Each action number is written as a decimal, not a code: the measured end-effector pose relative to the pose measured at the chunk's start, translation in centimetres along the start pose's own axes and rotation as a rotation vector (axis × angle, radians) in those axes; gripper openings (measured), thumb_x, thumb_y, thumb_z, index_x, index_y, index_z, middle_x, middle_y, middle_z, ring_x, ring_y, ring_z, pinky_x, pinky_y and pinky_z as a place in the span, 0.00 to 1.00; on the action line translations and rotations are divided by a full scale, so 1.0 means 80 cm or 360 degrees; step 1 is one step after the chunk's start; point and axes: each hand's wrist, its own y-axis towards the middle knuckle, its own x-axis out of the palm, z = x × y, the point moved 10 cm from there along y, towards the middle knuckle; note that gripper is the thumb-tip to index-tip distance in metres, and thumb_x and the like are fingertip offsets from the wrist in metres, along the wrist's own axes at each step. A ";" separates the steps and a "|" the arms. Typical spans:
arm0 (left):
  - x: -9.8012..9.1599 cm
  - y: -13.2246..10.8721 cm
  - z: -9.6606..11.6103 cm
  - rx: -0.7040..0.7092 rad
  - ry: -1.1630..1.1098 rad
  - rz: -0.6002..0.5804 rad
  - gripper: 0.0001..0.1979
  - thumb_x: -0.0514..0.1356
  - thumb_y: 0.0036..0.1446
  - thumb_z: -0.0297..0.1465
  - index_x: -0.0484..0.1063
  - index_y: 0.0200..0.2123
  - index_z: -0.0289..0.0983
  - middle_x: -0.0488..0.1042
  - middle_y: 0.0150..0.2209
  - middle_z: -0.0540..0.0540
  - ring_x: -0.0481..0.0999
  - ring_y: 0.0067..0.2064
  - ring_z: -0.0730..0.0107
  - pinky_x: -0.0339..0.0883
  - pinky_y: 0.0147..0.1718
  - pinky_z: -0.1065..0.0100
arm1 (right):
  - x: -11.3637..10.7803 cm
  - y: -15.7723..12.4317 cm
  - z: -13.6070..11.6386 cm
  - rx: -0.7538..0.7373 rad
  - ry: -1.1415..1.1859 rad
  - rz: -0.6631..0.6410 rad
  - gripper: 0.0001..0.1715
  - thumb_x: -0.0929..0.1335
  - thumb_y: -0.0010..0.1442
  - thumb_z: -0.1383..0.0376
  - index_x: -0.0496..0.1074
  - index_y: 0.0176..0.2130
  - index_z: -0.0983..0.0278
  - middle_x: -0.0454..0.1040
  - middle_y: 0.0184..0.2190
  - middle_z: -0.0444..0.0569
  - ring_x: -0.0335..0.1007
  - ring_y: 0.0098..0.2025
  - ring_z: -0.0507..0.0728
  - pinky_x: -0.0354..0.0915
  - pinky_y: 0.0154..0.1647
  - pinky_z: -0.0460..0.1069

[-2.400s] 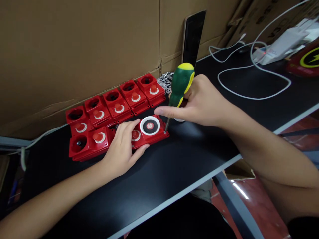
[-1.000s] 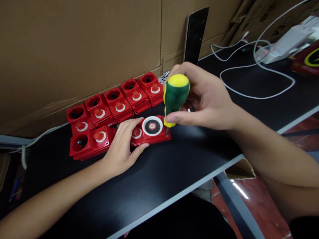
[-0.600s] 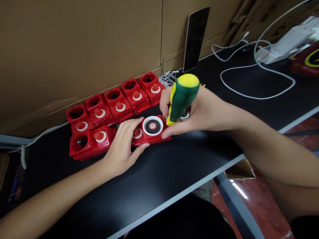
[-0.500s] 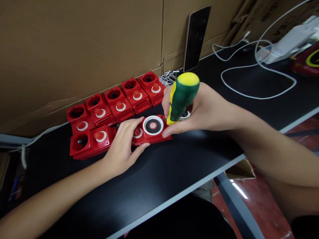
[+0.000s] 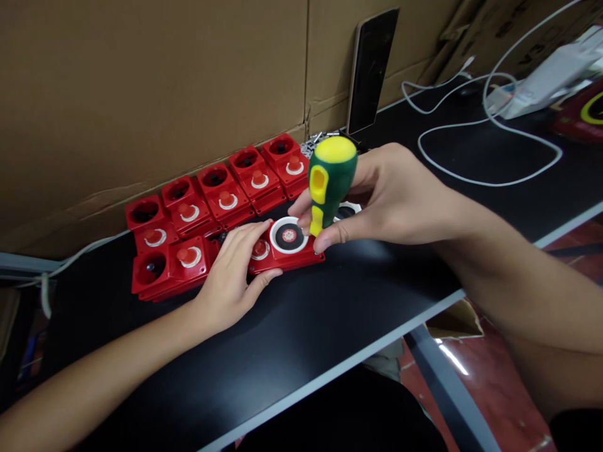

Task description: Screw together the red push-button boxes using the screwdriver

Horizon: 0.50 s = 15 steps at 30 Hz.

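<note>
My left hand (image 5: 230,276) grips the left part of a red housing (image 5: 291,259), its fingers across the top and its thumb along the near side. On the housing, a black disc with a red-and-white centre (image 5: 289,236) sits inside a white ring. My right hand (image 5: 377,194) is closed round the lower handle of a green and yellow screwdriver (image 5: 335,172), which stands nearly upright over the housing's right end. My fingers hide the screwdriver's tip. To the left lies another red housing (image 5: 172,270) with a button and an open round hole.
Several red housings (image 5: 226,201) stand in a row by the cardboard (image 5: 188,81). Loose metal screws (image 5: 320,141) lie behind my right hand. A phone (image 5: 374,69) leans upright at the back. A white cable (image 5: 471,182) loops across the black table (image 5: 292,326) on the right.
My right hand and the screwdriver have shifted slightly left and toward me. The handle has turned, now showing a yellow inset. My left hand stays on the housing.
</note>
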 end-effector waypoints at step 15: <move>0.001 0.000 -0.001 0.0002 0.0004 -0.0003 0.35 0.63 0.81 0.45 0.57 0.82 0.43 0.75 0.73 0.33 0.77 0.73 0.43 0.77 0.72 0.42 | 0.015 0.002 -0.002 -0.0167 -0.0383 -0.0149 0.21 0.83 0.67 0.60 0.80 0.54 0.63 0.85 0.51 0.50 0.83 0.53 0.60 0.81 0.57 0.54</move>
